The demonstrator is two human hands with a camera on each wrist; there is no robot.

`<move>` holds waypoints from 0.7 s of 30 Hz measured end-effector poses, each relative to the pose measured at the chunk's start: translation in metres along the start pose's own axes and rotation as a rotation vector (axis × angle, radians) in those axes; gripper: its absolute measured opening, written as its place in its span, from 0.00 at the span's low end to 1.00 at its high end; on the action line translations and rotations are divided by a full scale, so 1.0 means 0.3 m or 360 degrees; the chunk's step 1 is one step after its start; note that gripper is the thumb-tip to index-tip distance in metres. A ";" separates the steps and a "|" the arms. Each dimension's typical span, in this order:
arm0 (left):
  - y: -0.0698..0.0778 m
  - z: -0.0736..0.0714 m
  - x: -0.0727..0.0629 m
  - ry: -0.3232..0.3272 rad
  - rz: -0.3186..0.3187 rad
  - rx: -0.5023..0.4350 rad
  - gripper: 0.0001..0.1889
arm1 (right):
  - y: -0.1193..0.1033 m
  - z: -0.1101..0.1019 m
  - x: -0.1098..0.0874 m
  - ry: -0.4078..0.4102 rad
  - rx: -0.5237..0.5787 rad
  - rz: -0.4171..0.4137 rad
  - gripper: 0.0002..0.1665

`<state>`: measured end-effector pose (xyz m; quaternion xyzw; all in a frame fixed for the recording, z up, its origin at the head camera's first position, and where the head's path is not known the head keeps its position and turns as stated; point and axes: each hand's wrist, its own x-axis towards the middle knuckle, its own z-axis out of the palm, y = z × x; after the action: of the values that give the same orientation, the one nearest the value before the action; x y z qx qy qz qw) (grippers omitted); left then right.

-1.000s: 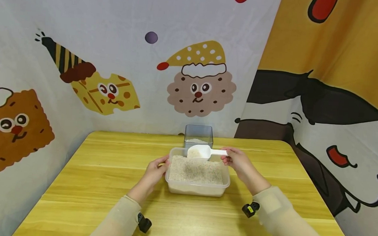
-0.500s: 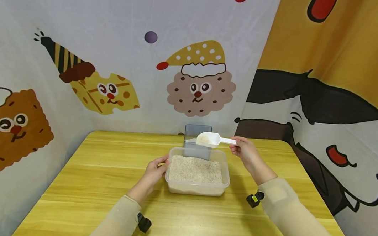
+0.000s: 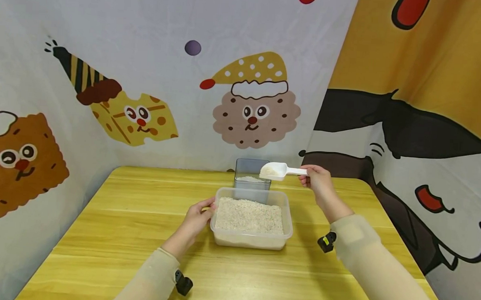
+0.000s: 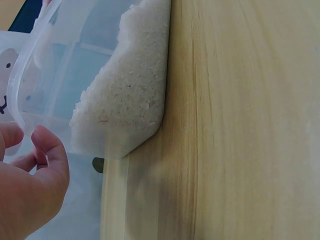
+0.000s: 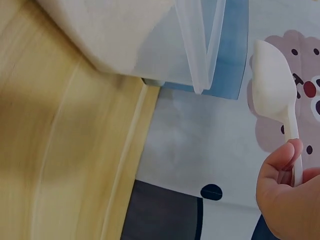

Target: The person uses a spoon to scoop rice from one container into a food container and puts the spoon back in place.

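Observation:
A clear plastic container [image 3: 250, 241] filled partway with rice [image 3: 249, 216] stands on the table. At its left end my left hand [image 3: 197, 218] pinches the rim; the left wrist view shows the thumb and curled fingers [image 4: 50, 145] right at that rim. My right hand [image 3: 319, 183] is raised behind and to the right of the container, gripping a white scoop [image 3: 280, 170] by its handle. Some rice lies in the scoop's bowl. The scoop overlaps the right edge of a bluish see-through bin [image 3: 241, 168], which holds a whitish heap. In the right wrist view the scoop [image 5: 272, 82] is held between thumb and fingers.
The bluish bin stands at the back of the wooden table [image 3: 148, 199], directly behind the container. A printed cloth [image 3: 148, 41] with cartoon figures hangs behind the table and along its sides.
My right hand has lifted the scoop with rice up out of the container and back to the right, beside the bin. The left hand and container have stayed put.

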<state>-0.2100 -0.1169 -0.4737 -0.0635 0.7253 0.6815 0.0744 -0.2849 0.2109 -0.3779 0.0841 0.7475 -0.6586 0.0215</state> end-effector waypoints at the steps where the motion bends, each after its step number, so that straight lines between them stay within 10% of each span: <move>1: 0.000 0.000 0.000 -0.0003 -0.0001 -0.0003 0.23 | -0.002 -0.001 0.002 0.0005 -0.0025 -0.0002 0.22; 21: -0.005 -0.004 0.006 0.0003 -0.0007 0.0011 0.22 | -0.037 0.022 -0.002 0.0184 -0.0691 -0.0440 0.18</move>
<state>-0.2114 -0.1181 -0.4755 -0.0656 0.7275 0.6788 0.0754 -0.2866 0.2029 -0.3677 0.0121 0.8757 -0.4735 -0.0940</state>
